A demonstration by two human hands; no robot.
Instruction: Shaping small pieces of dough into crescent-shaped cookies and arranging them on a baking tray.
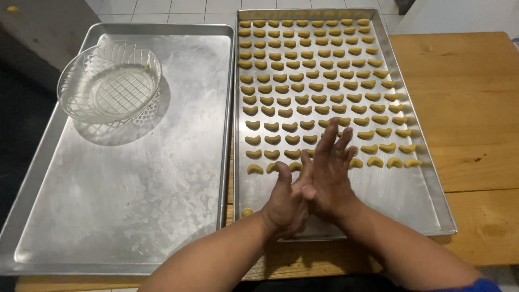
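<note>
- Dough (308, 186): whatever piece is being shaped lies hidden between the two palms, which are pressed together over the near end of the right tray (432, 200). I cannot see it, so its size and shape are unknown.
- Handling, judged from the finished crescents (319, 75) on that tray: small, pale yellow, raw-looking pieces. They are likely soft, light and easy to dent or smear. Each is best lifted lightly by its thick middle or from below, not by the thin tips.
- Left hand (286, 203): palm turned inward against the right hand, fingers straight and together, thumb up. No closed grip; it is flat, pressing.
- Right hand (330, 173): lies across the left, fingers spread and stretched out over the nearest crescent rows. It is also flat and clasps nothing with the fingers.
- Whether dough is truly pinched between the palms I cannot tell; the contact of palm on palm is clear.
- Right tray: filled with neat rows of crescents from the far edge down to just beyond the hands; the near strip is bare metal, but for one small bit of dough (247, 212) at its left edge.
- Left tray (135, 189): lies just beside the right tray and carries only a clear glass bowl (111, 84) in its far left corner, well apart from the hands.
- Both trays rest on a wooden desk (470, 108).
</note>
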